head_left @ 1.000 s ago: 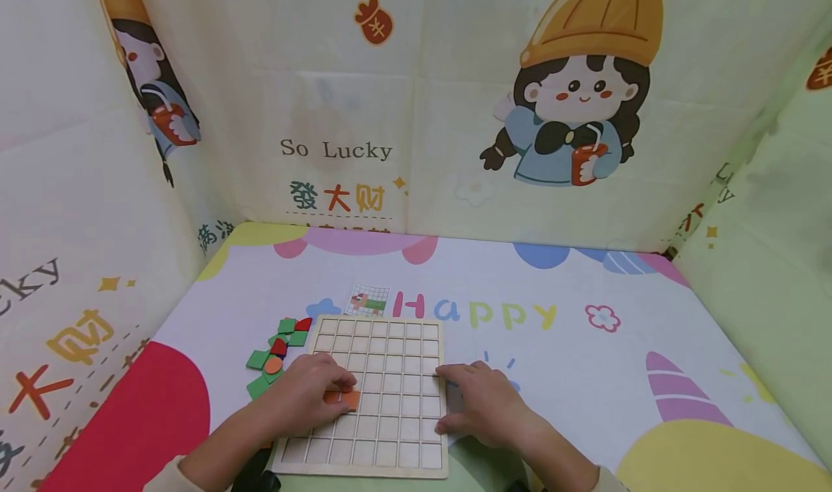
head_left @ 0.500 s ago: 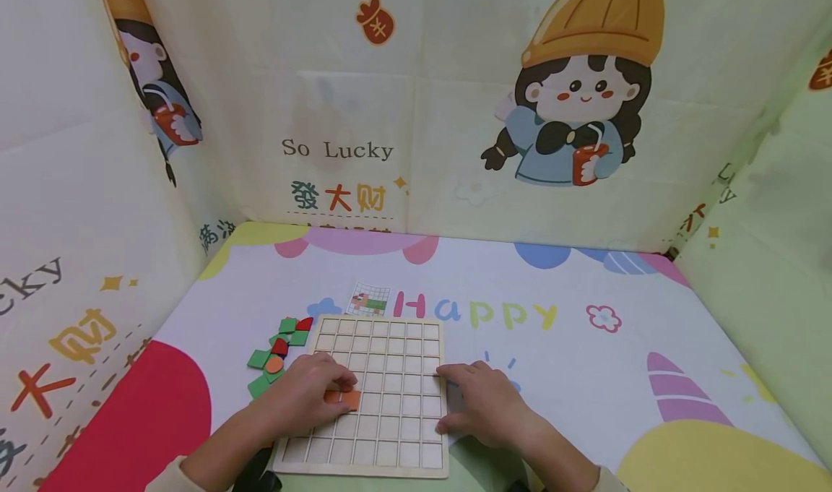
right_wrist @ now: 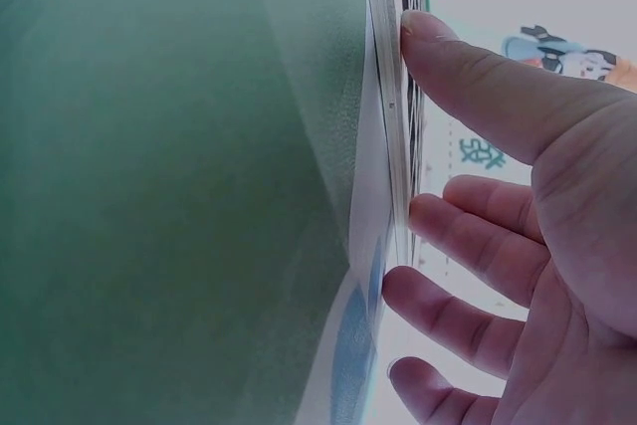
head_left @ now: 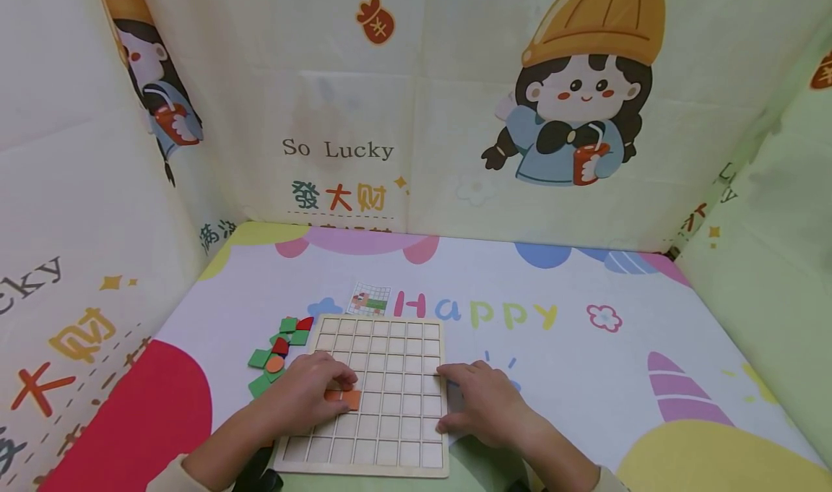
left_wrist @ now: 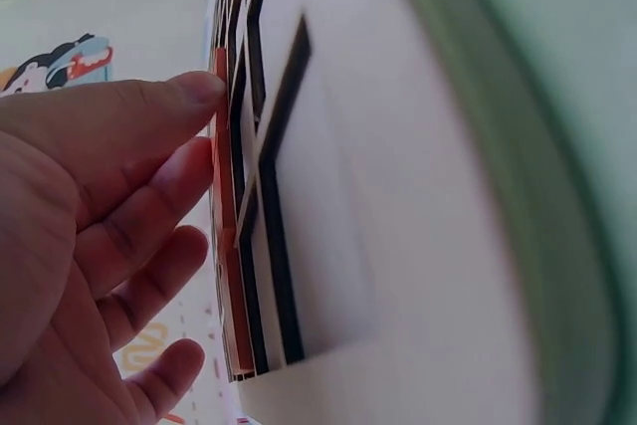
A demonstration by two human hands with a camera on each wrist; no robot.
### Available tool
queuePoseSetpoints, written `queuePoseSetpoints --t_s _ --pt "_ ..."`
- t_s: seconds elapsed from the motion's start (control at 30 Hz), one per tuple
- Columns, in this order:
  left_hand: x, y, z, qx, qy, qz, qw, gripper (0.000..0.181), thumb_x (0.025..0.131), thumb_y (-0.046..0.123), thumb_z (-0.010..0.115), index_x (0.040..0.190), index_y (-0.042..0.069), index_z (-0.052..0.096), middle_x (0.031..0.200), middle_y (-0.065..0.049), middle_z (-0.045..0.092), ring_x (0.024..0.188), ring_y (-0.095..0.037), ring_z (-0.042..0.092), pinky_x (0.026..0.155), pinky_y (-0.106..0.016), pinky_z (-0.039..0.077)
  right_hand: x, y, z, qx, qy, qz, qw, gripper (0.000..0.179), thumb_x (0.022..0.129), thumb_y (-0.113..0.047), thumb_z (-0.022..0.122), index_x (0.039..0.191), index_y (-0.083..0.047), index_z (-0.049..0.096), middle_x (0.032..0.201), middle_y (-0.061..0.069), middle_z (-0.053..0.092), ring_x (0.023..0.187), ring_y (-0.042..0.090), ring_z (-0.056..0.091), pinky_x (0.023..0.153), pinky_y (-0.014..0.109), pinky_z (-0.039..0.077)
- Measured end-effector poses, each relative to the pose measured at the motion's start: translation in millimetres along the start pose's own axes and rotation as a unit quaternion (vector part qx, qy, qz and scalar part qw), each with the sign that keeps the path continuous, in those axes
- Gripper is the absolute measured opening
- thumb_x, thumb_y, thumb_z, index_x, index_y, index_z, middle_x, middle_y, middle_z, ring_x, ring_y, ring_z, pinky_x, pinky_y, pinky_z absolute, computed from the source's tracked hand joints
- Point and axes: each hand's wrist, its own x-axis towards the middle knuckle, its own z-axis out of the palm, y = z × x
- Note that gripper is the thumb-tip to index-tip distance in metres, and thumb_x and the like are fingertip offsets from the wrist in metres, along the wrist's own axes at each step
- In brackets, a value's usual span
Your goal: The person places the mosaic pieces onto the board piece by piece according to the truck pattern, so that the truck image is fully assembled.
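Note:
A pale wooden grid board (head_left: 390,470) lies in front of me. My left hand (head_left: 304,394) is over its left half, with thumb and fingertips at a flat orange tile (head_left: 352,400) in the grid. A second orange tile (left_wrist: 237,316) sits beside it, partly covered by the hand in the head view. In the left wrist view, the thumb and forefinger appear to pinch the first tile from close by. My right hand (head_left: 487,402) rests its thumb and fingertips against the board's right edge (right_wrist: 388,77), fingers loosely bent and spread.
Left of the board lie several loose tiles: green squares (head_left: 258,358), red rounded pieces (head_left: 279,347) and an orange disc (head_left: 275,364). A small picture card (head_left: 369,300) with a coloured grid is behind the board. Printed cloth walls (head_left: 429,116) enclose the table on three sides.

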Motion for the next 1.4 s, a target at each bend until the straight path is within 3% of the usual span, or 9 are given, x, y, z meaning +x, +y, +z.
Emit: queuePoseSetpoints --t_s 0.37,0.73,1.17,1.27,1.4 --pt "-1.9 -1.3 -3.1 -0.041 -0.005 -0.028 0.9987 0.028 0.078 0.024 0.086 0.103 0.02 0.074 0.095 0.015 0.059 0.095 -0.01 0.051 0.077 -0.032 0.051 0.5 1.0 -1.4 0.0 -0.002 -0.002 1.0 0.068 0.072 -0.039 0.087 0.129 -0.01 0.062 0.126 0.003 0.066 0.104 0.027 0.058 0.084 0.047 0.047" --pt "-6.1 -5.2 -5.8 -0.057 -0.021 -0.003 0.9982 0.026 0.082 0.023 0.082 0.106 0.019 0.074 0.102 0.013 0.059 0.1 -0.013 0.05 0.081 -0.033 0.05 0.8 0.4 -1.5 -0.002 -0.001 -0.002 1.0 0.069 0.073 -0.04 0.087 0.129 -0.01 0.062 0.126 0.004 0.066 0.106 0.028 0.058 0.085 0.048 0.047" --pt "-10.2 -6.4 -11.1 -0.057 -0.012 -0.006 0.9983 0.023 0.084 0.02 0.08 0.106 0.019 0.074 0.104 0.014 0.059 0.104 -0.014 0.051 0.083 -0.034 0.051 0.3 0.6 0.2 -0.001 0.0 0.001 1.0 0.069 0.072 -0.04 0.087 0.129 -0.011 0.063 0.126 0.003 0.066 0.105 0.027 0.058 0.085 0.047 0.047" --pt "-13.5 -9.7 -16.1 -0.063 -0.006 -0.017 0.9979 0.025 0.084 0.019 0.081 0.108 0.019 0.073 0.106 0.013 0.059 0.107 -0.016 0.052 0.083 -0.033 0.052 0.1 0.6 0.7 -0.002 0.003 0.001 1.0 0.068 0.072 -0.04 0.087 0.129 -0.011 0.063 0.125 0.002 0.066 0.105 0.027 0.058 0.084 0.047 0.047" --pt "-17.4 -15.4 -22.7 -0.061 0.0 -0.061 0.9963 0.031 0.08 0.022 0.085 0.109 0.021 0.073 0.107 0.01 0.06 0.11 -0.019 0.053 0.078 -0.027 0.054 -0.1 0.0 0.7 -0.001 0.003 0.002 1.0 0.068 0.072 -0.04 0.087 0.129 -0.011 0.063 0.125 0.002 0.066 0.105 0.027 0.057 0.084 0.047 0.047"
